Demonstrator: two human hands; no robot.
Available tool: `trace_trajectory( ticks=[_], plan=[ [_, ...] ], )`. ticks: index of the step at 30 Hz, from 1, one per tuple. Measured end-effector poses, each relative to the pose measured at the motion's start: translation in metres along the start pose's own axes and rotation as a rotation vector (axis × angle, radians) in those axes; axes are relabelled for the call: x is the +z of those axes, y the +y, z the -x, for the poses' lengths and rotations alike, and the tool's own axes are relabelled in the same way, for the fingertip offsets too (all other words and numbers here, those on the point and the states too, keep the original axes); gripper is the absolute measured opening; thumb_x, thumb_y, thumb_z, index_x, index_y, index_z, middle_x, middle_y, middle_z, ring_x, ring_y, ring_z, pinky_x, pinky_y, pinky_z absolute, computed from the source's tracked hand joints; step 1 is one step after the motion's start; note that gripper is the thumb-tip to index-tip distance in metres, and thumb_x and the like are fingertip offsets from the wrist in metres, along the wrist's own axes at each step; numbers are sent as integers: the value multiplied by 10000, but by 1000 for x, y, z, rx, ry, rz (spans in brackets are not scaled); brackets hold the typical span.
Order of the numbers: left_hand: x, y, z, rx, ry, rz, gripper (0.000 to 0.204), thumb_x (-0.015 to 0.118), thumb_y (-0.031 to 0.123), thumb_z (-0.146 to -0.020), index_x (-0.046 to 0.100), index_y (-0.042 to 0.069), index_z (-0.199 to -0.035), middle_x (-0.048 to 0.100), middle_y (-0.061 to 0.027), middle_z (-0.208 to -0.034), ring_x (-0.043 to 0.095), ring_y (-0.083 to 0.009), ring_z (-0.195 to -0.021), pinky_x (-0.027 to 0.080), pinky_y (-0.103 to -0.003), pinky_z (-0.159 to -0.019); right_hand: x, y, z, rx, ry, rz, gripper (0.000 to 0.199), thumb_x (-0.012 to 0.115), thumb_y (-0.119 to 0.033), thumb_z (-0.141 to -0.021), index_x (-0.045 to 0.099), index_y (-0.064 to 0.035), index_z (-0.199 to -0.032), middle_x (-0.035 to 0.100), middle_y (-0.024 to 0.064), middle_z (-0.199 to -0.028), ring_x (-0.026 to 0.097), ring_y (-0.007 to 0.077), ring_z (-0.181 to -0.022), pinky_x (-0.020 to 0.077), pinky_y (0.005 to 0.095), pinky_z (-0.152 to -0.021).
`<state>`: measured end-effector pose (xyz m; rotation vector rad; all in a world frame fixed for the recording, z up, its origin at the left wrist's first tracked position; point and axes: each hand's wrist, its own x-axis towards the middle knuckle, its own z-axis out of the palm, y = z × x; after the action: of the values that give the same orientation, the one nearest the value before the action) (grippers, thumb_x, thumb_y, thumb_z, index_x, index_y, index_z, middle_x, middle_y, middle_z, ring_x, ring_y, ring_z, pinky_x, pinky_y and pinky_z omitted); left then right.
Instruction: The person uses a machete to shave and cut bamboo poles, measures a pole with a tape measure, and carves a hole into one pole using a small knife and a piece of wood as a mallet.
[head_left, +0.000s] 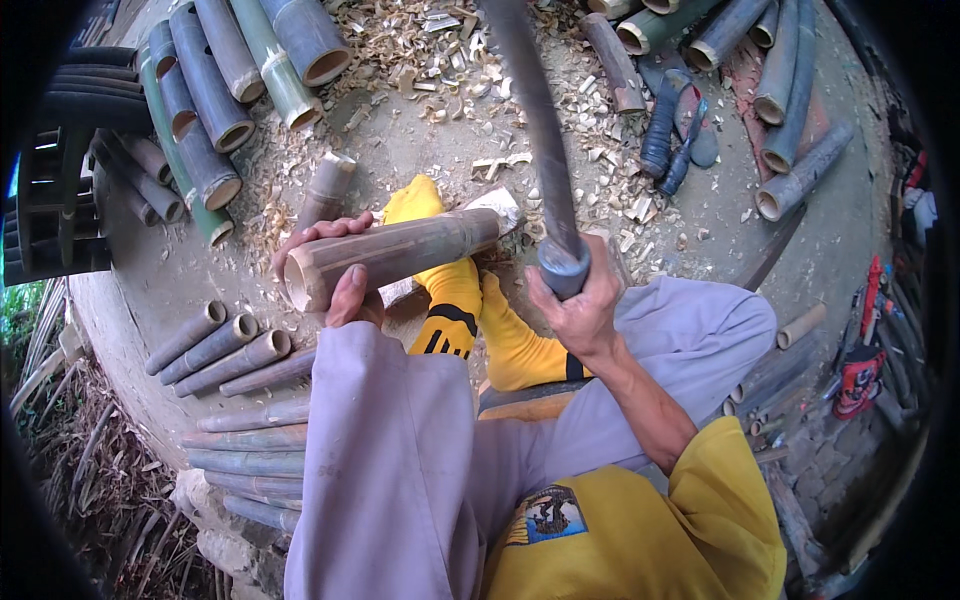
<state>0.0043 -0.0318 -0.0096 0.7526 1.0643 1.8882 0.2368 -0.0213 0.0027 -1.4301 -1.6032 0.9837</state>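
My left hand [352,298] grips a section of bamboo tube [400,250] near its wide open end, thumb on the near side and fingers over the far side. The tube lies roughly level, its other end pointing right above my yellow-socked feet [450,290]. A pale block [497,208] shows by that right end. In my right hand [592,312] is a machete [545,120], closed round its grey handle. Its dark blade, blurred, rises toward the top edge, apart from the tube. A shorter bamboo piece [328,185] lies just beyond my left fingers.
Bamboo tubes [210,90] lie in rows at the far left, with more tubes [790,90] at the far right. Cut tubes [240,355] sit near left. Wood chips [430,50] cover the ground ahead. Two dark wrapped tools [665,135] lie at right, near sandals [705,140].
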Motion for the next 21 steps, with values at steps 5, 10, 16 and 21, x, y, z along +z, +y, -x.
trace_trajectory(
  ticks=[5,10,16,21],
  plan=[
    [2,1,5,33,-114,-74,615,736,106,-715,394,141,-1224,516,-112,-1061,531,-274,-1033,393,-545,-1017,36,70,16,345,-371,200,359,710,-82,-767,456,9,-1004,643,170,-753,670,254,-653,515,379,-574],
    [-14,1,4,91,-270,-174,632,751,164,-737,363,138,-1235,505,-122,-1082,514,-279,-1057,389,-558,-1018,21,46,20,285,-237,100,347,710,-130,-772,494,-6,-1014,666,180,-785,690,280,-699,529,385,-603],
    [-21,8,7,131,-224,-352,621,772,186,-691,419,58,-1186,489,-128,-1081,493,-273,-1051,453,-453,-915,23,30,15,-9,66,-61,294,714,-147,-785,516,-18,-959,594,121,-658,625,254,-587,519,356,-583],
    [-14,16,3,107,-151,-415,668,848,185,-619,462,26,-1141,563,-156,-1017,581,-261,-948,499,-445,-893,30,62,17,418,-351,147,357,691,-105,-756,459,4,-1004,617,246,-772,640,427,-784,497,441,-636]
  ],
)
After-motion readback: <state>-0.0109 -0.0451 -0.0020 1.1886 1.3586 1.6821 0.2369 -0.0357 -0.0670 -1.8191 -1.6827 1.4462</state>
